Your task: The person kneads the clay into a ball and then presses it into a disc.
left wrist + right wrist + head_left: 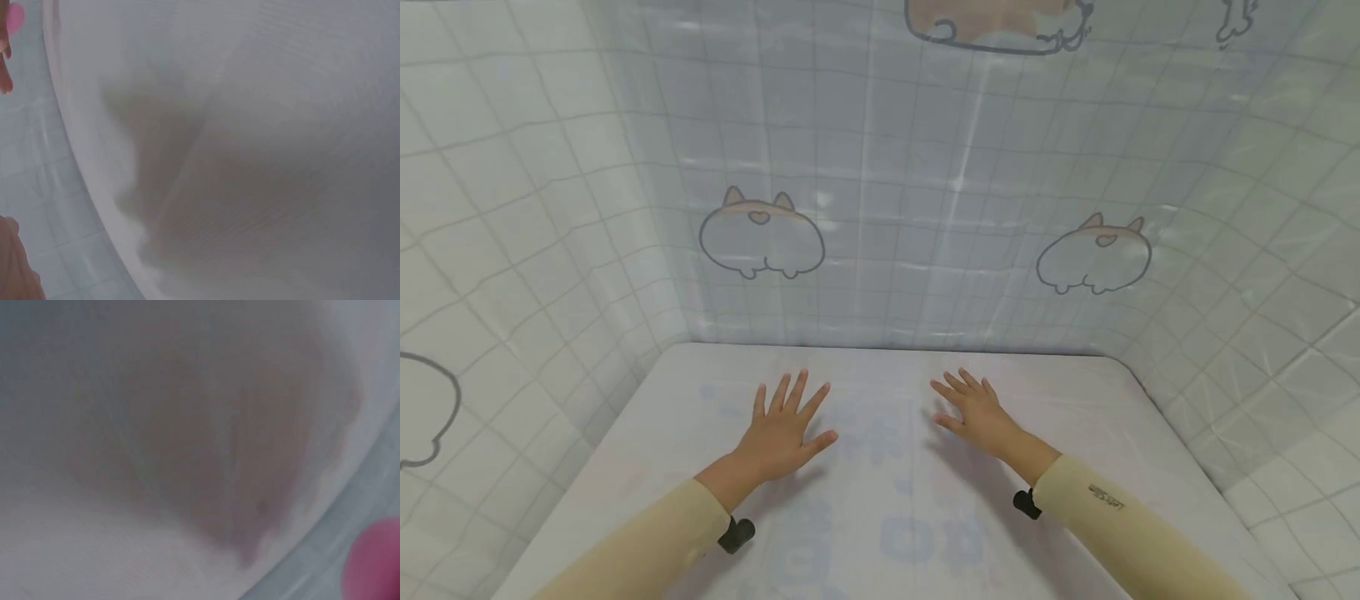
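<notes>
My left hand (781, 435) hovers over the left half of the white table (880, 500), palm down, with its fingers and thumb spread. On the other side my right hand (983, 418) is held the same way, fingers spread and pointing toward the far edge. Both hands hold nothing, and shadows fall on the tabletop beneath them. A dark shadow covers much of the tabletop (300, 81) in the left wrist view, with parts of a hand (15, 265) at the left border. The right wrist view has a similar shadow over the table (94, 550).
White grid-patterned sheeting (895, 250) with dog drawings rises behind the table and along both sides. Faint blue prints (906, 537) mark the tabletop. Black wrist bands (736, 535) are on both wrists. A pink rounded shape (378, 562) shows at the right wrist view's lower right.
</notes>
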Demonstrator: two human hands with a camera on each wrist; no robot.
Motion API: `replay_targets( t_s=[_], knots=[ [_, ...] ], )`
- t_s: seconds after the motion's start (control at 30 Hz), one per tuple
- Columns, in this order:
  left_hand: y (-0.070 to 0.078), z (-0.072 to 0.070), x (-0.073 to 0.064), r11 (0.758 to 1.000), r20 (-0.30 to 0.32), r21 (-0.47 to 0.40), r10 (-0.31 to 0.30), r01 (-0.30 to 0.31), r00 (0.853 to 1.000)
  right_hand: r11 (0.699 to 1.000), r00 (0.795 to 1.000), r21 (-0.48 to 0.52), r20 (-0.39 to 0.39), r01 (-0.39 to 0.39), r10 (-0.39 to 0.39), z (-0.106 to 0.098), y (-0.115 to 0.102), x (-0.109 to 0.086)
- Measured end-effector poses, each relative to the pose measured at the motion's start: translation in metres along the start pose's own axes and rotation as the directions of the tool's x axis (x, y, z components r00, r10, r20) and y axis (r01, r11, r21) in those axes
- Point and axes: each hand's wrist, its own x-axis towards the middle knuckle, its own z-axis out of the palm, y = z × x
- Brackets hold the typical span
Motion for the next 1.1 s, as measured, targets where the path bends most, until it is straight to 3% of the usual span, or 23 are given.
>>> replay_targets(
  t_s=[0.23,0.5,0.6,0.73,0.87,1.1],
  knots=[
    [0.003,0.014,0.0,0.999,0.048,0.016,0.031,-0.032,0.998,0.997,0.99,0.061,0.135,-0.051,0.042,0.012,-0.005,0.0],
    [0.004,0.026,0.0,0.997,0.064,0.029,0.071,-0.073,0.995,0.999,0.97,-0.008,0.238,-0.051,0.051,0.027,0.003,0.0],
    [0.003,0.028,0.001,0.996,0.078,0.055,0.06,-0.064,0.995,0.999,0.968,-0.024,0.25,-0.021,0.026,0.03,0.006,0.0],
    [0.005,0.028,0.005,0.998,0.107,0.025,0.052,-0.055,0.993,1.0,0.967,-0.024,0.256,0.018,-0.011,0.035,0.011,-0.002],
    [0.005,0.029,0.009,0.999,0.132,0.013,0.038,-0.04,0.99,0.994,0.969,-0.087,0.245,0.062,-0.038,0.041,0.012,0.0],
    [0.001,0.033,0.014,0.999,0.175,0.052,-0.006,-0.003,0.985,0.992,0.973,-0.119,0.23,0.037,-0.008,0.048,0.007,0.002]
  ],
)
